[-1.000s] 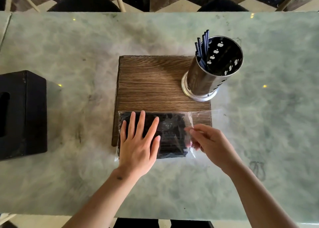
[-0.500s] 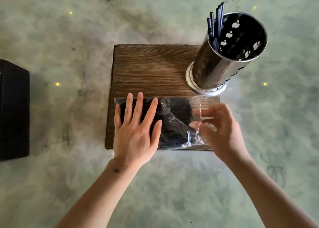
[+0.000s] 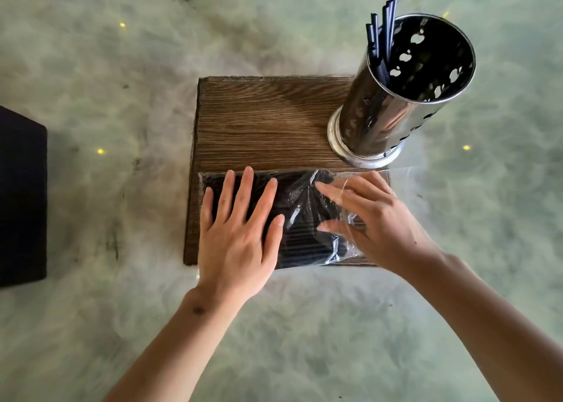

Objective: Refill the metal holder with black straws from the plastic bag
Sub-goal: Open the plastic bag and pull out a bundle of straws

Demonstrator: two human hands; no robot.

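Marble worktop (image 3: 91,82) carrying wooden board (image 3: 259,121). Left hand (image 3: 240,234) pressing plastic bag (image 3: 304,219) flat, fingers straight, spread. Right hand (image 3: 374,219) reaching into bag mouth, fingers apart over black straws (image 3: 304,243) lying left-right. Metal holder (image 3: 393,103) standing beyond right hand.

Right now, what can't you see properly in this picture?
All from the head view:
- Straws in the plastic bag: partly covered by the left hand and right hand; too packed to count.
- Right hand fingertips: behind crinkled plastic, so their grip is unclear.
- Metal holder: its dark inside hides the bottom.
- Black box: cut off by the left edge.
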